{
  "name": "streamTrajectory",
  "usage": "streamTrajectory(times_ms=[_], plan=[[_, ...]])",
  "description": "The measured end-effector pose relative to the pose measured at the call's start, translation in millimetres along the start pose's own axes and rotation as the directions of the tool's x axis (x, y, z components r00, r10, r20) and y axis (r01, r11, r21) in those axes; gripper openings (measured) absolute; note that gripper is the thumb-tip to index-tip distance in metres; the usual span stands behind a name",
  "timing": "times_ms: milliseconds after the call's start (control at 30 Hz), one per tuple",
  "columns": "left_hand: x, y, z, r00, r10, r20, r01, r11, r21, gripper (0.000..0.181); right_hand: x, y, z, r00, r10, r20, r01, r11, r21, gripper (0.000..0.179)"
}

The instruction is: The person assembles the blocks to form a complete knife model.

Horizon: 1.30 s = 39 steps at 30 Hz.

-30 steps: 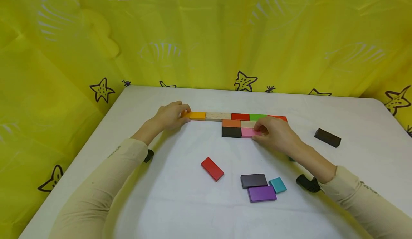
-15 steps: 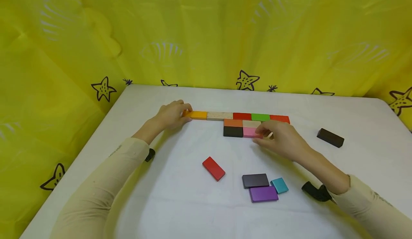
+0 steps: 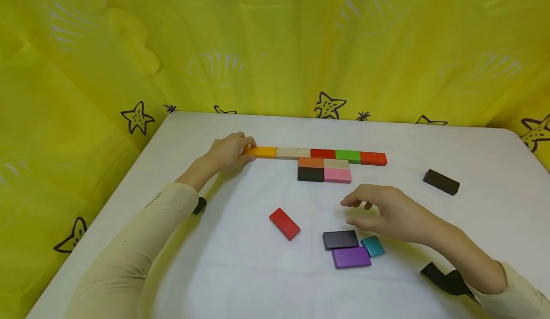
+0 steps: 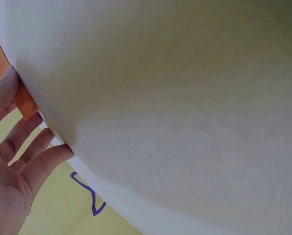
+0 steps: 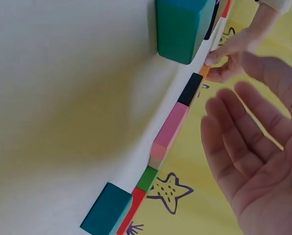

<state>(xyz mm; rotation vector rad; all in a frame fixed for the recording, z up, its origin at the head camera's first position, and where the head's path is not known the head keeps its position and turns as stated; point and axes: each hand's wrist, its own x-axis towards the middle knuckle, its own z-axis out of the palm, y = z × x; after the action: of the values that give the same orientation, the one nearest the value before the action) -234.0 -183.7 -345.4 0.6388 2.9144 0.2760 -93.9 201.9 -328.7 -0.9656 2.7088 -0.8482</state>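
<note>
My left hand (image 3: pixel 228 153) pinches the left end of a yellow-orange block (image 3: pixel 264 152) between thumb and fingers; in the left wrist view the block (image 4: pixel 24 100) looks deeper orange. This block begins a row with a speckled cream block (image 3: pixel 293 153), a red block (image 3: pixel 322 153), a green block (image 3: pixel 348 156) and another red block (image 3: pixel 373 158). Against its near side lie an orange block (image 3: pixel 310 162), a beige block (image 3: pixel 336 164), a black block (image 3: pixel 311 174) and a pink block (image 3: pixel 337 175). Nearer me, my right hand (image 3: pixel 393 211) hovers with relaxed fingers, holding nothing.
Loose on the white table (image 3: pixel 223 266) lie a red block (image 3: pixel 284 224), a dark grey block (image 3: pixel 340 240), a purple block (image 3: pixel 351 258), a teal block (image 3: pixel 373 246) and a dark brown block (image 3: pixel 441 182). The right wrist view shows another teal block (image 5: pixel 107 209). A yellow curtain hangs behind.
My right hand has let go of the pink block and drawn back toward me, uncovering the row's right end. My left hand has stayed at the yellow-orange block.
</note>
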Motion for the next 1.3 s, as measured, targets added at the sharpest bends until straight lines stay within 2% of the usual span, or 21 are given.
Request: streamTrajectory(times_ms=[133, 300, 433, 667, 867, 1300], plan=[[0.1, 0.5, -0.5, 1.0, -0.006, 0.007, 0.006, 1.0, -0.002, 0.033, -9.9, 0, 1, 0.997, -0.034, 0.069, 0.032, 0.999, 0.032, 0.026], [0.0, 1.1, -1.0, 1.0, -0.013, 0.011, 0.013, 1.0, -0.005, 0.034, -16.2, 2, 5, 0.992, -0.067, 0.107, 0.063, 0.997, 0.047, 0.029], [-1.2, 1.6, -1.3, 1.0, -0.016, 0.011, 0.017, 1.0, -0.009, 0.034, -18.1, 3, 9, 0.989, -0.093, 0.118, 0.089, 0.995, 0.043, 0.03], [-0.5, 0.8, -0.6, 1.0, -0.012, 0.007, 0.012, 1.0, -0.004, 0.034, -17.6, 4, 11, 0.989, -0.079, 0.122, 0.078, 0.997, 0.019, 0.03], [-0.4, 0.2, -0.9, 1.0, -0.01, 0.006, 0.01, 1.0, -0.007, 0.034, -16.5, 4, 15, 0.987, -0.124, 0.099, 0.124, 0.992, 0.002, 0.029], [-0.7, -0.2, -0.5, 1.0, -0.011, -0.002, 0.011, 1.0, -0.015, 0.034, -9.9, -2, 14, 0.989, -0.061, 0.132, 0.059, 0.998, 0.016, 0.028]])
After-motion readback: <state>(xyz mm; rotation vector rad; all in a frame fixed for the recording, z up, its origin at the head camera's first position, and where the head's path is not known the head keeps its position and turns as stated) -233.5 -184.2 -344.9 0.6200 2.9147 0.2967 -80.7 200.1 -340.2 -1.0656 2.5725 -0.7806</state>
